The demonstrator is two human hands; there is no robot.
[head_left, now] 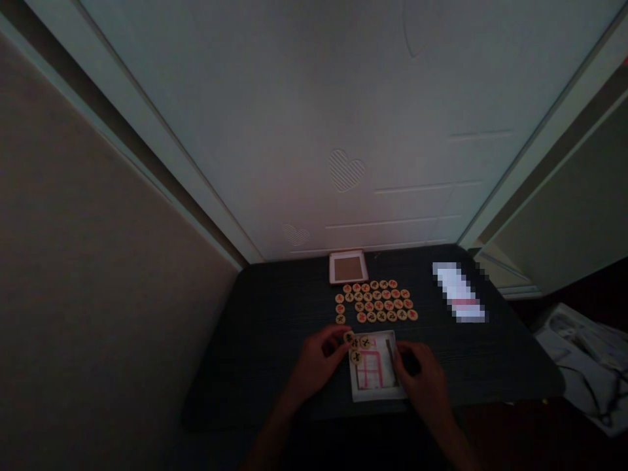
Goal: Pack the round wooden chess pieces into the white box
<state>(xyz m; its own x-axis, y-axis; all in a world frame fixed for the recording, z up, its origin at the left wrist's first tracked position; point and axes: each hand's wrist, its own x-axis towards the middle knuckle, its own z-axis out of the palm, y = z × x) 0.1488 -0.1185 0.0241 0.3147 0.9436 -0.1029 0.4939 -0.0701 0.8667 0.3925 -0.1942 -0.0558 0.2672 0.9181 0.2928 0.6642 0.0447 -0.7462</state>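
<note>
My left hand (318,356) is closed in a pinch on a round Chinese chess piece (348,337) at the top left corner of a shallow white box (377,394). Two more wooden pieces, one of them a chess piece (357,357) with a dark character, lie in the box's left part. Inside the box a sheet with pink lines (373,371) shows. At the box's right edge my right hand (424,378) grips its wall, fingers partly hidden. Beyond the box, several chess pieces (388,305) with red or dark characters lie in rows on the dark table.
A box lid (348,268) with a brown centre lies by the wall at the back. On the right of the dark table (265,307) is a bright, pixelated flat object (458,292). A white panel with embossed hearts (346,170) stands behind. Cables and a white box (583,366) are at lower right.
</note>
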